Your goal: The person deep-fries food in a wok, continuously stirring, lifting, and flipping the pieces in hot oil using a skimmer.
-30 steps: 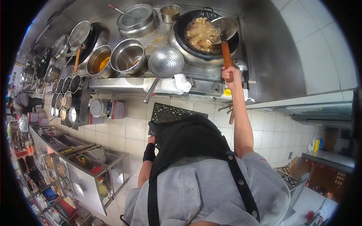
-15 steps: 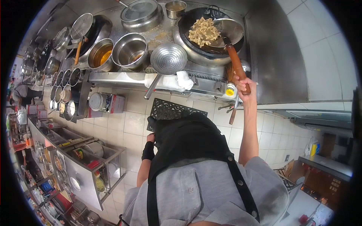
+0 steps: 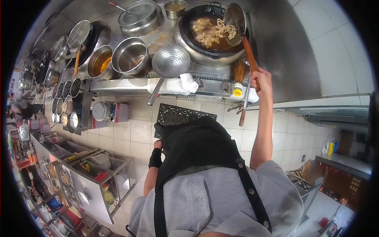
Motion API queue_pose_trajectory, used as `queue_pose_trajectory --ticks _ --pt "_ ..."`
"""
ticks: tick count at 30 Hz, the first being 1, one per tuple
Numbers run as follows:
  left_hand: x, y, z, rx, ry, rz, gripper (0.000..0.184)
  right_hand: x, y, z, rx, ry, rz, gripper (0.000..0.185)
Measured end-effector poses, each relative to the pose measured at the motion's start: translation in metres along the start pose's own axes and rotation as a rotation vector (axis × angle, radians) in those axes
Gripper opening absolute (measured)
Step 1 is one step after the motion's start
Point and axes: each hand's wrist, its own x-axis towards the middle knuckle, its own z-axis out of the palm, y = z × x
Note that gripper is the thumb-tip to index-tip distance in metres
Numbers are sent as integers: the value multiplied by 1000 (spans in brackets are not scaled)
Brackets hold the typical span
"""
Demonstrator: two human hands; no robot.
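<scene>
My right hand (image 3: 260, 83) is closed around the wooden handle of a round skimmer (image 3: 233, 19), raised at the upper right. The skimmer's head is tilted steeply over a black wok (image 3: 186, 34) on the stove. Pale, pieced food (image 3: 207, 33) lies in brown liquid in the wok, and some clings at the skimmer's lower edge. My left hand (image 3: 158, 144) hangs low beside the black apron (image 3: 197, 146), a black band on its wrist; its fingers are mostly hidden.
A perforated ladle (image 3: 171, 61) rests across two supports near a steel pot (image 3: 130, 55) and a pot of amber liquid (image 3: 100, 63). A bamboo brush (image 3: 239, 72) and white cloth (image 3: 188, 83) sit along the stove's front edge. Wheeled-looking steel counters (image 3: 89, 185) stand at left.
The skimmer has tipped up to a steep angle, and the food has spread into the wok, where brown liquid now shows. My left hand stays at my side.
</scene>
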Motion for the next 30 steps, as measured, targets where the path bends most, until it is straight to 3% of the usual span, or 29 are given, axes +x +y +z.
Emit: queue_pose_trajectory --ticks 4,7,12,22,30 --pt "3 -4 8 -138 16 -105 28 1 4 19 -141 53 -87 23" --pt "-3 1 8 5 32 -48 29 -3 6 30 -180 61 -113 29" --pt "-14 14 0 -71 31 -125 32 -12 13 41 -157 63 -144 43" --pt "-1 3 6 -60 1 -62 34 -68 -7 34 -56 -84 -56 20" --pt "14 0 1 238 -123 7 23 -43 -4 16 -27 -127 48 17"
